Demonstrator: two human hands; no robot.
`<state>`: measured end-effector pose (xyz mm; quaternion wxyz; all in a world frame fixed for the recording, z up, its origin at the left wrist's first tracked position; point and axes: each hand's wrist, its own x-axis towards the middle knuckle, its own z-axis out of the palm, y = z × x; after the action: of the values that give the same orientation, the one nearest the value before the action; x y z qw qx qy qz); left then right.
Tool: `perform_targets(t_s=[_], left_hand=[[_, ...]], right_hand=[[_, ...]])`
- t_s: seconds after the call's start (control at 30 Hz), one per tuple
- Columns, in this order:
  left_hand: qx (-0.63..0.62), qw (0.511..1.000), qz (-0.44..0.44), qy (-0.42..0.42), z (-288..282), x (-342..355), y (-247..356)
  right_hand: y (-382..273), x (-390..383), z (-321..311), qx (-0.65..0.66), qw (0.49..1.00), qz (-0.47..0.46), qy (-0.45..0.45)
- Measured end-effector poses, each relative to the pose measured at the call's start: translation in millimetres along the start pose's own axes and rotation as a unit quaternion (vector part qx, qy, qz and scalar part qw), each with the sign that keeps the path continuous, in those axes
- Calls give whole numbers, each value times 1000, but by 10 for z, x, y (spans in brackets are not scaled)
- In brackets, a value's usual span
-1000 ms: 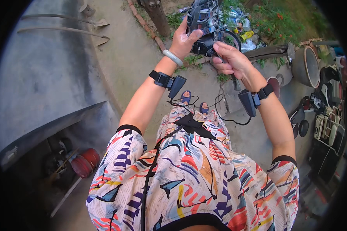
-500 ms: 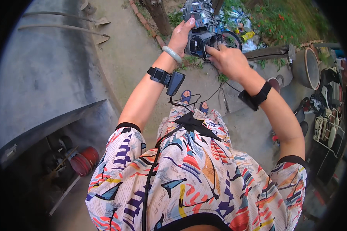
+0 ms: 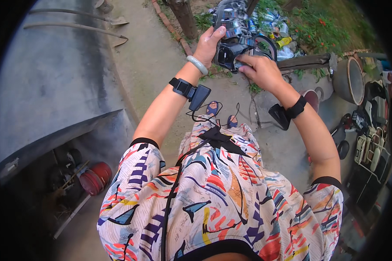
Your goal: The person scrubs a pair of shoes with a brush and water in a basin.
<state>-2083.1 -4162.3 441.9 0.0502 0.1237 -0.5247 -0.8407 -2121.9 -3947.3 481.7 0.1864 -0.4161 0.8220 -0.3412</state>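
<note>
A bulky black-and-silver segmented object, too cluttered to identify, is held up near the top of the view. My left hand grips its left side, thumb along the front; a pale bangle circles that wrist. My right hand has curled fingers at the object's lower right part, index finger reaching onto it; what the fingertips hold there is too small to make out. Black devices are strapped to both wrists, with wires hanging down over my patterned clothes. My sandalled feet stand on concrete below.
A pile of bottles and bags lies among plants beyond a wooden beam. A large basin, stools and chairs crowd the right. Long-handled tools lie on a concrete slab at left, above red buckets.
My right hand has turned and moved up onto the object's lower part; the dark strip it held earlier no longer shows. My left hand's thumb has shifted upward along the object.
</note>
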Motion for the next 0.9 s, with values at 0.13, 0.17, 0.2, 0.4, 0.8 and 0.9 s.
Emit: perform_targets(t_s=[0.13,0.17,0.2,0.4,0.8,0.9], left_hand=[[-172,984,-48,4,64,-3,1],[-173,984,-50,2,91,-7,34],[-129,991,-17,-3,115,-5,85],[78,990,113,-23,32,-43,2],[-39,998,23,35,195,-138,53],[-152,984,-92,13,276,-212,192]], right_hand=[[-331,141,-381,-360,926,-102,52],[-337,146,-384,-380,920,-88,43],[-333,146,-378,-397,914,-74,31],[-57,4,-18,119,990,72,-14],[-124,-90,-137,17,999,38,5],[-328,-34,-301,-342,933,-94,62]])
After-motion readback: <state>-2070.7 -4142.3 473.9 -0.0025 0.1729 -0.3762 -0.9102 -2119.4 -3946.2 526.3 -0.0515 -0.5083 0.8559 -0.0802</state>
